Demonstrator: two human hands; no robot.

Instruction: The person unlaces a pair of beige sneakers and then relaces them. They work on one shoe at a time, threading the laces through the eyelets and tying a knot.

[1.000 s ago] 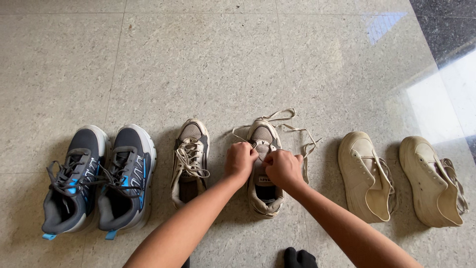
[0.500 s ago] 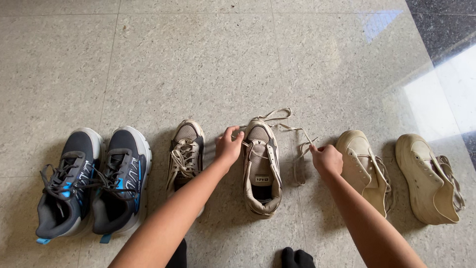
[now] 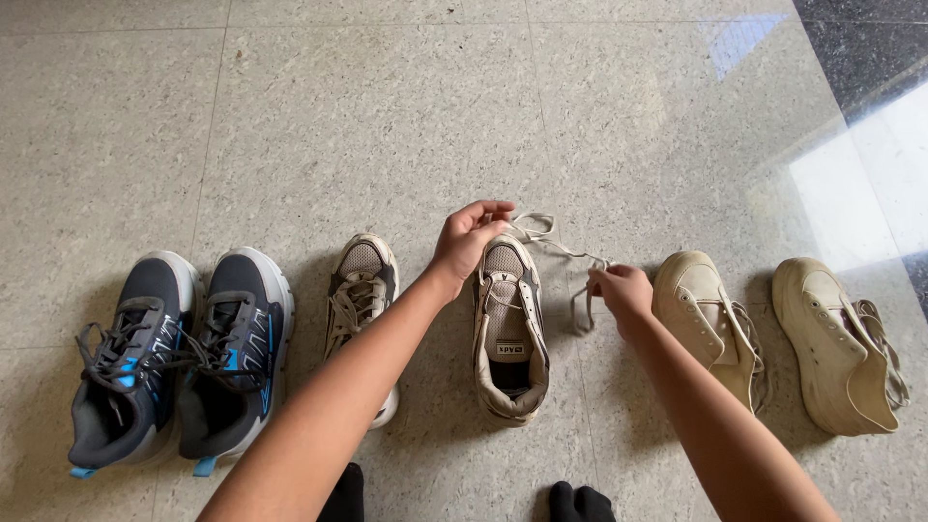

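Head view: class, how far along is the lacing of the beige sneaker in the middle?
Done: its partner sneaker beside it looks laced. In hand: the left hand and right hand each pull a lace end out from the open sneaker. Left: the laces lie loose, no bow tied.

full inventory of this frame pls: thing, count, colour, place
running shoes: 2, dark grey with blue accents, far left, side by side, laced
laced sneaker: 1, beige and grey, left of centre, partly behind the left forearm
unlaced sneaker: 1, beige and grey, centre, tongue exposed
shoelace: 1, off-white, loose from the centre sneaker's toe out to its right
canvas shoes: 2, cream, right side, laces slack
floor: speckled grey tile, dark strip at top right
socks: black, bottom edge
left hand: over the centre sneaker's toe, fingers curled at the lace
right hand: right of that sneaker, pinching the shoelace
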